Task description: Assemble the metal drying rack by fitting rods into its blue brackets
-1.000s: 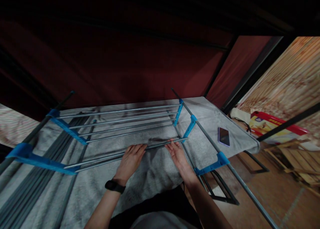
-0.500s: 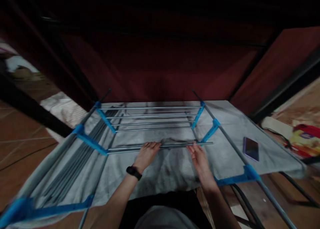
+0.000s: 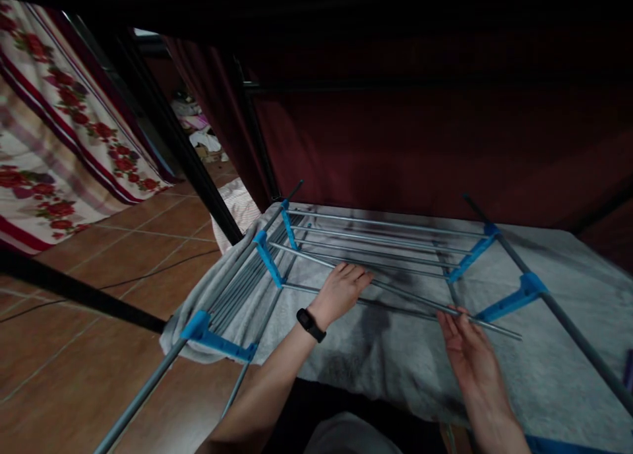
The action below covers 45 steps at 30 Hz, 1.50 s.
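Observation:
A loose grey metal rod slants across the middle of a drying-rack frame. My left hand, with a black band on the wrist, is wrapped over the rod from above. My right hand holds the same rod near its right end, fingers underneath and against it. The rod's left end is at a blue plastic bracket; whether it sits in a hole I cannot tell. Its right end sticks out free in front of the right blue bracket. Another rod runs lower, behind my left hand.
Several fitted rods span the far brackets. A bundle of loose rods lies at the left on the grey blanket. Black posts and a dark red curtain surround the bed. A floral cloth hangs at the left.
My view has turned left. The rod in my hands, earlier alongside the lower rod, now slants with its left end raised to the upper part of the left bracket.

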Each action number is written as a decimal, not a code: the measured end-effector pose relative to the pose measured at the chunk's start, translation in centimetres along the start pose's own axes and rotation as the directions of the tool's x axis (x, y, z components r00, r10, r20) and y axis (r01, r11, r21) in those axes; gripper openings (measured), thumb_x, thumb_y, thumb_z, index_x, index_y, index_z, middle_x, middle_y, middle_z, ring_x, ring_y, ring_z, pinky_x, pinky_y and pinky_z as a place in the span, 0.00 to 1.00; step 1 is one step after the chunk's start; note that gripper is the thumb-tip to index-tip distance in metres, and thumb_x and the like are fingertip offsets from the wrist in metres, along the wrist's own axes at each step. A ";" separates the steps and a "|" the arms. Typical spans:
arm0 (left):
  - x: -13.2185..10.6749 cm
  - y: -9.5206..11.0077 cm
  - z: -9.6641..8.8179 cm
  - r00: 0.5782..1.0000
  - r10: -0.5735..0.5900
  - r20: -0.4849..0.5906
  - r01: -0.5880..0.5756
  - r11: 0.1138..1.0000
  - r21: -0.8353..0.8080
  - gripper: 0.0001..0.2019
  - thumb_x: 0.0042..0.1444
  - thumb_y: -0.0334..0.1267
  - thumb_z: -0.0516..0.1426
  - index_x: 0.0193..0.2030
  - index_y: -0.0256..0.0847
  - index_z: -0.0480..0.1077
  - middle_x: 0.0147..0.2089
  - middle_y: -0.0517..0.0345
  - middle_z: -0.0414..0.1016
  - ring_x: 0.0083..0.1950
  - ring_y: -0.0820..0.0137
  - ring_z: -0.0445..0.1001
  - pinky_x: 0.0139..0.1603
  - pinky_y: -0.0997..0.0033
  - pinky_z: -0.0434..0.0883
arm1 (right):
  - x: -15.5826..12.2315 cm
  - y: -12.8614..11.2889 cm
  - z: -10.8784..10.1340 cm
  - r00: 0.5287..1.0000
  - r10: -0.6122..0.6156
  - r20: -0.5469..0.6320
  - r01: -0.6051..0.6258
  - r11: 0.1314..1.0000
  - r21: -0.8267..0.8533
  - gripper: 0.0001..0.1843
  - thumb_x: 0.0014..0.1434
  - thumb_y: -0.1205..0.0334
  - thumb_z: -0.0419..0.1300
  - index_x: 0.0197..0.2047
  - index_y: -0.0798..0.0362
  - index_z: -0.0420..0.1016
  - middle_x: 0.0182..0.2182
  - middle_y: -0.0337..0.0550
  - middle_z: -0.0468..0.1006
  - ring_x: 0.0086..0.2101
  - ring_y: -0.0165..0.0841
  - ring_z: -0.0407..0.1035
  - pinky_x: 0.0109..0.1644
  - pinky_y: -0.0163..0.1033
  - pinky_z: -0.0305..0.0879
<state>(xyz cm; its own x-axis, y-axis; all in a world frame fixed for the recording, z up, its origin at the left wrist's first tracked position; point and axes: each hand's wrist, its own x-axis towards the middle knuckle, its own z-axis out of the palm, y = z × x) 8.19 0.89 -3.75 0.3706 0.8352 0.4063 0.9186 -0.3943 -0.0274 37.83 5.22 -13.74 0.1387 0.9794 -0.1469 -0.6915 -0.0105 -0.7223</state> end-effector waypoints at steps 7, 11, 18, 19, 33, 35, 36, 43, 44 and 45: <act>-0.8 0.4 -1.1 1.000 -0.024 0.002 0.024 1.000 -0.007 0.16 0.70 0.30 0.48 0.60 0.42 0.69 0.47 0.52 0.75 0.48 0.63 0.72 0.52 0.60 0.66 | -0.2 -0.2 0.6 1.000 -0.019 0.021 0.019 1.000 0.010 0.10 0.47 0.64 0.77 0.30 0.44 0.81 0.37 0.32 0.84 0.41 0.30 0.79 0.57 0.44 0.76; -0.6 0.3 -0.9 1.000 -0.023 -0.013 0.023 1.000 -0.002 0.15 0.70 0.30 0.48 0.60 0.41 0.69 0.47 0.53 0.75 0.48 0.64 0.71 0.52 0.61 0.66 | -0.2 -0.5 0.8 1.000 -0.008 0.022 0.008 1.000 -0.006 0.09 0.48 0.64 0.77 0.30 0.46 0.82 0.38 0.34 0.85 0.42 0.31 0.79 0.59 0.44 0.74; -0.7 0.3 -1.0 0.999 -0.029 -0.023 0.030 1.000 0.003 0.15 0.70 0.31 0.49 0.60 0.42 0.68 0.48 0.53 0.75 0.48 0.64 0.72 0.53 0.61 0.66 | -0.1 -0.8 1.3 0.999 -0.023 0.040 0.024 0.999 -0.031 0.09 0.48 0.63 0.76 0.33 0.46 0.83 0.37 0.35 0.84 0.41 0.31 0.79 0.62 0.46 0.72; -0.8 0.3 -1.0 0.999 -0.032 -0.024 0.032 0.999 0.007 0.16 0.70 0.31 0.49 0.60 0.42 0.68 0.48 0.53 0.75 0.48 0.64 0.72 0.53 0.61 0.66 | -0.1 -0.8 1.3 0.999 -0.025 0.040 0.026 0.999 -0.038 0.09 0.48 0.63 0.76 0.32 0.45 0.83 0.37 0.35 0.84 0.40 0.31 0.79 0.62 0.46 0.72; 0.3 0.9 -2.0 0.991 -0.001 -0.136 -0.005 0.999 -0.045 0.17 0.70 0.33 0.51 0.63 0.43 0.69 0.54 0.49 0.77 0.53 0.60 0.74 0.61 0.52 0.66 | -1.4 -2.3 5.2 0.996 -0.064 0.066 0.062 0.998 0.031 0.12 0.51 0.57 0.76 0.37 0.46 0.81 0.38 0.35 0.84 0.40 0.32 0.78 0.59 0.47 0.73; 1.5 1.5 -2.1 0.981 0.026 -0.194 -0.046 0.994 -0.099 0.17 0.71 0.36 0.51 0.63 0.44 0.69 0.55 0.50 0.77 0.55 0.59 0.74 0.62 0.52 0.67 | -1.2 -2.6 6.2 0.995 -0.059 0.080 0.054 0.997 0.061 0.13 0.51 0.57 0.76 0.38 0.46 0.81 0.38 0.35 0.83 0.41 0.32 0.78 0.58 0.46 0.73; 2.3 2.0 -2.2 0.976 0.030 -0.214 -0.061 0.989 -0.138 0.16 0.71 0.37 0.51 0.63 0.44 0.70 0.56 0.49 0.77 0.55 0.58 0.74 0.61 0.52 0.68 | -1.2 -2.7 6.5 0.994 -0.060 0.087 0.054 0.996 0.075 0.13 0.52 0.56 0.76 0.39 0.46 0.80 0.39 0.35 0.83 0.41 0.31 0.77 0.57 0.45 0.73; 9.7 7.6 -3.3 0.980 0.066 -0.189 -0.142 0.894 -0.425 0.16 0.71 0.37 0.49 0.59 0.43 0.72 0.57 0.49 0.75 0.59 0.60 0.73 0.61 0.54 0.72 | -0.9 -2.9 7.5 0.988 -0.082 0.129 0.064 0.988 0.138 0.12 0.54 0.57 0.74 0.40 0.46 0.79 0.43 0.35 0.82 0.43 0.31 0.76 0.53 0.41 0.74; 11.0 8.3 -3.0 0.983 0.094 -0.157 -0.156 0.880 -0.448 0.15 0.70 0.36 0.50 0.58 0.42 0.73 0.57 0.49 0.75 0.59 0.61 0.73 0.62 0.55 0.72 | -0.7 -2.9 7.6 0.988 -0.089 0.126 0.071 0.987 0.141 0.12 0.53 0.57 0.74 0.39 0.46 0.78 0.42 0.34 0.82 0.43 0.31 0.76 0.52 0.40 0.74; 12.4 9.0 -2.6 0.985 0.125 -0.117 -0.166 0.869 -0.467 0.14 0.70 0.35 0.50 0.56 0.41 0.73 0.56 0.49 0.75 0.58 0.61 0.74 0.62 0.57 0.72 | -0.5 -2.8 7.7 0.988 -0.096 0.120 0.080 0.989 0.127 0.12 0.53 0.57 0.74 0.39 0.46 0.78 0.42 0.34 0.82 0.42 0.31 0.76 0.51 0.40 0.74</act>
<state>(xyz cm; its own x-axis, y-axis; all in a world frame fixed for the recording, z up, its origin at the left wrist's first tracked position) 20.71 6.67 3.37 0.4641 0.7285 0.5039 0.6722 -0.6601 0.3352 34.20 6.29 -6.45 0.1180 0.9930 0.0054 -0.7624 0.0941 -0.6402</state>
